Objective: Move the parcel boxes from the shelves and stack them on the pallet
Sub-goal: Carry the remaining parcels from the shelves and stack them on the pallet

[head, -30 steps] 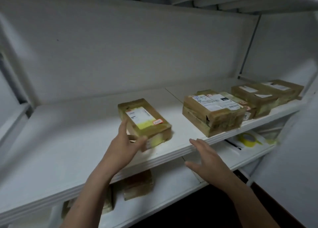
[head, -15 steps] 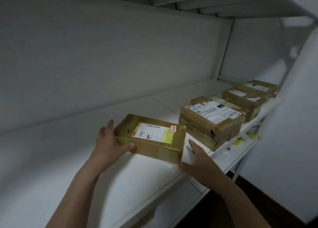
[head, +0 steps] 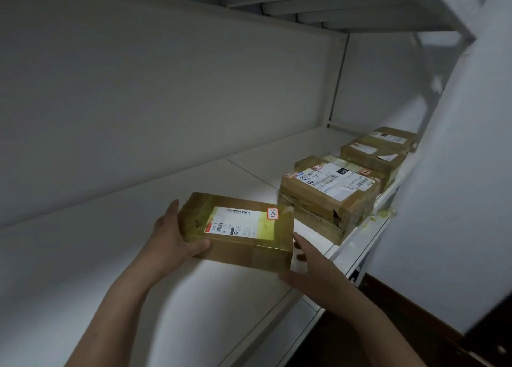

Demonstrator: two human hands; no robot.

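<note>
My left hand (head: 169, 244) grips the left end of the parcel box (head: 238, 233), thumb curled over its front face. The box is near the front of the shelf (head: 97, 269), resting or just lifted, I cannot tell. My right hand (head: 313, 267) presses fairly straight fingers on the right end. This looks like the pick-up. Next I'd draw the box toward 6 o'clock, past the shelf's front edge. Other parcels (head: 327, 197) crowd 2 o'clock, while room lies toward 9 o'clock.

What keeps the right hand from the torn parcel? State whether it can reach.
Probably yes: only bare shelf lies between the right hand, at the end of the small parcel, and the torn parcel.
</note>
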